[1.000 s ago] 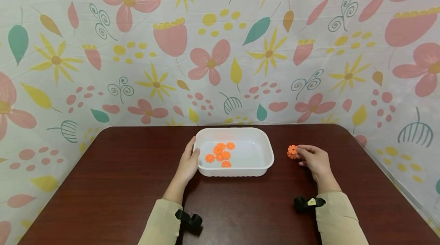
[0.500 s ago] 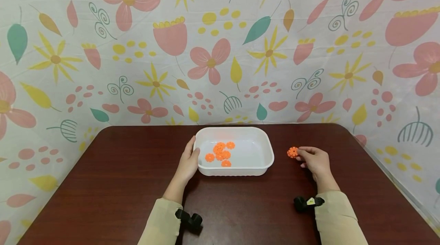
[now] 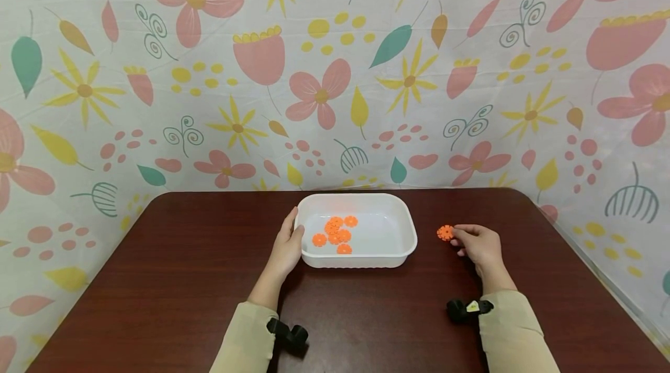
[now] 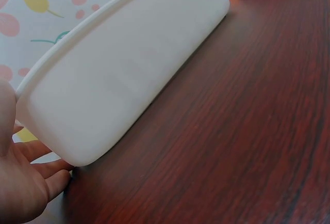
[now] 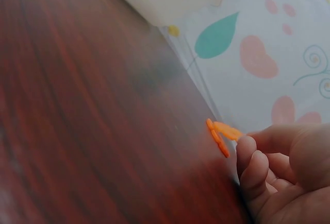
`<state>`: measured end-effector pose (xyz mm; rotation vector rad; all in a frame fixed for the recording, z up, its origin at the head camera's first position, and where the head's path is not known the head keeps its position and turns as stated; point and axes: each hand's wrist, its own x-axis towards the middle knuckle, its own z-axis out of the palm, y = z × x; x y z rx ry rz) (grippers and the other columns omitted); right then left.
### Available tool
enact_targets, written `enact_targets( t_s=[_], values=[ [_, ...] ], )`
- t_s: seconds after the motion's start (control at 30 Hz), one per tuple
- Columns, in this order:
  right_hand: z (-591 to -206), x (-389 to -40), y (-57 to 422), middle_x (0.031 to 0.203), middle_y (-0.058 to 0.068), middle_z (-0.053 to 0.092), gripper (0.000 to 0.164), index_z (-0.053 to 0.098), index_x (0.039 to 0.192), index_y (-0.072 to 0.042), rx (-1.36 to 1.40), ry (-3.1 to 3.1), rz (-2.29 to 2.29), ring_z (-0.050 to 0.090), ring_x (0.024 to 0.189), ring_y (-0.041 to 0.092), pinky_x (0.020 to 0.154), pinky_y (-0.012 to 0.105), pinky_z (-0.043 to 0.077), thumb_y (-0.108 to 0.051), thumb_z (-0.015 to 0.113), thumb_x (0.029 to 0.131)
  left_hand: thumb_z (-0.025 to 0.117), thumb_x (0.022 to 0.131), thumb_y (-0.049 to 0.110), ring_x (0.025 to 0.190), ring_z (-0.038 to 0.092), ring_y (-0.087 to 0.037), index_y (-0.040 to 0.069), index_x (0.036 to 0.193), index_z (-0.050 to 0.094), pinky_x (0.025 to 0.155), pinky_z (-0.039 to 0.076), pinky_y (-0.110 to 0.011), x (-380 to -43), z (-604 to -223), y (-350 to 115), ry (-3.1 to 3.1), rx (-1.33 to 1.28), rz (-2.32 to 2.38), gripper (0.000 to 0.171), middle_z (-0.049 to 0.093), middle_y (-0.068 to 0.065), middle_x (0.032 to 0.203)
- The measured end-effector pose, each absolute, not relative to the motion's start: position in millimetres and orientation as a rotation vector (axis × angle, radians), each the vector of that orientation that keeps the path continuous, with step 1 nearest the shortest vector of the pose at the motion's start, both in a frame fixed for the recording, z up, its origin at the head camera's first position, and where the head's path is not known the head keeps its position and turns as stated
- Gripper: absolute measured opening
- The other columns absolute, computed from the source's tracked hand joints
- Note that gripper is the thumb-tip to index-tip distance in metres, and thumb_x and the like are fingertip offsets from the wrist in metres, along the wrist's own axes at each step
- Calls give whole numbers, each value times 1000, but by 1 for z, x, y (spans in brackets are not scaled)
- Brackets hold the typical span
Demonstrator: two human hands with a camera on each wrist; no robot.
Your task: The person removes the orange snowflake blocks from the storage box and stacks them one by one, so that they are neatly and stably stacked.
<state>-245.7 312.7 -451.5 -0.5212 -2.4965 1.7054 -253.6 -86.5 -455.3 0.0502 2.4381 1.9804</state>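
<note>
A white plastic basin [image 3: 366, 261] stands on the table. My left hand [image 3: 286, 248] holds its left end, thumb at the rim; in the left wrist view, the fingers of that hand [image 4: 26, 177] lie along the outer wall. To the right of the basin, my right hand [image 3: 478, 246] pinches orange notched plastic discs [image 3: 445, 233] between thumb and fingertips. The right wrist view shows two joined discs [image 5: 219, 139], one set at an angle to the other, beside the right hand [image 5: 278, 167]. Several similar loose orange discs [image 3: 335, 231] lie in the basin's left half.
The dark reddish-brown wooden table [image 3: 366, 320] reaches back to a flower-printed cloth [image 3: 324, 24] hanging behind it. Black wrist cameras [image 3: 289, 335] are strapped over both beige sleeves [image 3: 243, 341].
The joined discs have turned in my right fingers, so one round face now shows toward the head camera. My right hand has shifted only slightly; the left hand and basin stay put.
</note>
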Motion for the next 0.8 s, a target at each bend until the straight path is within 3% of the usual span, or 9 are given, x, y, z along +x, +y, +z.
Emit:
enact_targets(
  t_s=[0.8],
  values=[
    [-453,-247,309,66,-3,64,38,55,122,7,-617,-2520,1626,61,57,6,51,25,52,-19,55,94,37,101,23,140,29,-31,18,151,22,111,28,-50,-254,-457,-86,2429,41,1987,53,22,-9,156]
  ],
)
